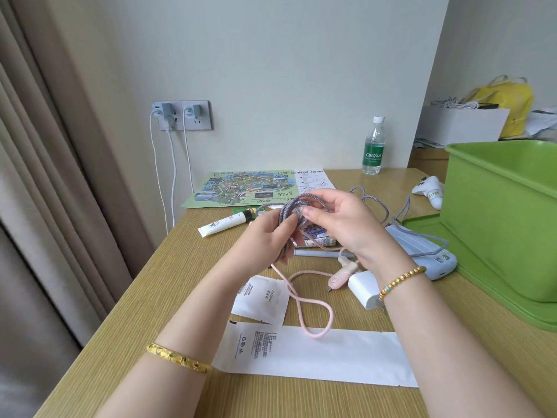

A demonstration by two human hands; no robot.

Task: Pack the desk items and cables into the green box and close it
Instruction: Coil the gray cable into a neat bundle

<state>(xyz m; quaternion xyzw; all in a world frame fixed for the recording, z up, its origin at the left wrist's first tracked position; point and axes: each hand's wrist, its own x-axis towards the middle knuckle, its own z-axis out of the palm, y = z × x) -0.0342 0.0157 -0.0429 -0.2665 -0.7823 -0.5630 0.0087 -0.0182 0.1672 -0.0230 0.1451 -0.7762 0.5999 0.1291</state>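
A: Currently the grey cable [297, 208] is coiled in mid-air over the middle of the desk [168, 267]. Left hand [268, 236] has fingers curled round the coil from below. Right hand [340, 218] pinches the top loops, thumb on the bundle.

B: Loose end?

A: It trails right, across the pale blue power bank [428, 251], which lies just left of the green box [506, 218]. Whether it's plugged in, can't tell.

B: Box state?

A: Open, far right, standing on its green lid [482, 285].

B: Rest of the desk?

A: Pink cable [313, 315] looped near the middle, under the hands, white charger [363, 289] at its right end. White sachet [262, 298] to the left, long white packet [316, 354] nearest. Far side: white tube [223, 224], map leaflet [250, 188], water bottle [373, 146]. White controller [429, 190] just left of the box.
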